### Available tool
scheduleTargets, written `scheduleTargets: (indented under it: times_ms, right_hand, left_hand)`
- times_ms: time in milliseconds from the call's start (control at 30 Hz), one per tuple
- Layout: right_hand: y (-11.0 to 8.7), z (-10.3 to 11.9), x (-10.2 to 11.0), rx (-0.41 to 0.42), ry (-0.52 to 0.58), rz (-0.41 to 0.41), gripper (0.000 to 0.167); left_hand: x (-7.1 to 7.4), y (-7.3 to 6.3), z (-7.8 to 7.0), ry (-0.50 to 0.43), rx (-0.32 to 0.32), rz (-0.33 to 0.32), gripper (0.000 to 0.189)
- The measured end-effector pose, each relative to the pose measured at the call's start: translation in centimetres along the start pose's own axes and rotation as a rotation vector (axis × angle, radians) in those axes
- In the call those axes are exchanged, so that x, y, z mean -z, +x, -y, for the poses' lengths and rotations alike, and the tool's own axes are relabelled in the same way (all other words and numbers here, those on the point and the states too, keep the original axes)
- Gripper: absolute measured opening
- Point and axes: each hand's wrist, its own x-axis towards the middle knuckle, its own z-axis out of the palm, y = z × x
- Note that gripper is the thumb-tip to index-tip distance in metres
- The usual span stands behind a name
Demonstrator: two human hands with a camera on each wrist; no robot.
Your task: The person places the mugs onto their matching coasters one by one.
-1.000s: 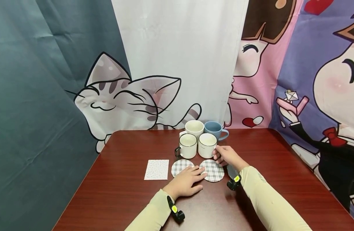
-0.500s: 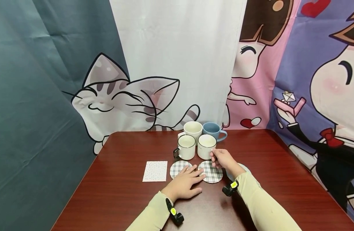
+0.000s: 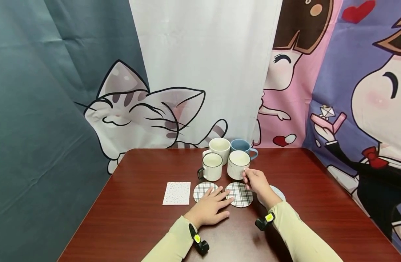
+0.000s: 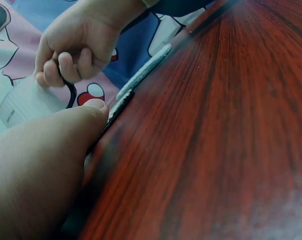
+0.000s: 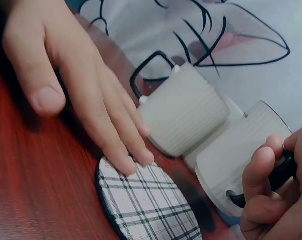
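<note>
My right hand (image 3: 258, 185) grips the black handle (image 5: 278, 181) of a ribbed white mug (image 3: 235, 170) with a dark rim. It stands upright in the head view and appears slightly off the table. My left hand (image 3: 209, 209) lies flat, its fingertips on two round plaid coasters, the left one (image 3: 199, 191) and the right one (image 3: 241, 201). In the right wrist view, its straight fingers touch the edge of a plaid coaster (image 5: 145, 205). A matching white mug (image 3: 212, 171) with a black handle stands just left of the held one.
Behind these stand a plain white mug (image 3: 220, 145) and a blue mug (image 3: 240, 145). A square speckled coaster (image 3: 176, 193) lies to the left. A pale round coaster (image 3: 279, 193) is partly hidden under my right wrist. A cartoon curtain (image 3: 200, 72) hangs behind the reddish-brown table (image 3: 121, 218).
My right hand has moved the held mug a little to the right and up, away from the matching mug. My left hand has stayed on the coasters.
</note>
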Motion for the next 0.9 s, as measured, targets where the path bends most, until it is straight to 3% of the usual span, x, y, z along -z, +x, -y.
scheduleTargets:
  times_ms: [167,367,600,900]
  right_hand:
    - [-1.5,0.2,0.0,-0.006,0.056,0.003,0.036]
    - [-3.5,-0.1,0.0,0.013,0.049,-0.006,0.038]
    - [-5.8,-1.0,-0.4,0.039,0.044,-0.022,0.038]
    - [-7.5,-1.6,-0.4,0.021,0.057,-0.054,0.037]
  left_hand:
    - [-0.2,-0.1,0.1,0.001,0.006,-0.016,0.054]
    - [-0.3,-0.2,0.4,-0.010,0.008,-0.043,0.049]
    - [-0.1,-0.4,0.5,-0.032,0.011,-0.027,0.049]
    - [-0.4,-0.2,0.6,-0.075,0.031,-0.040,0.050]
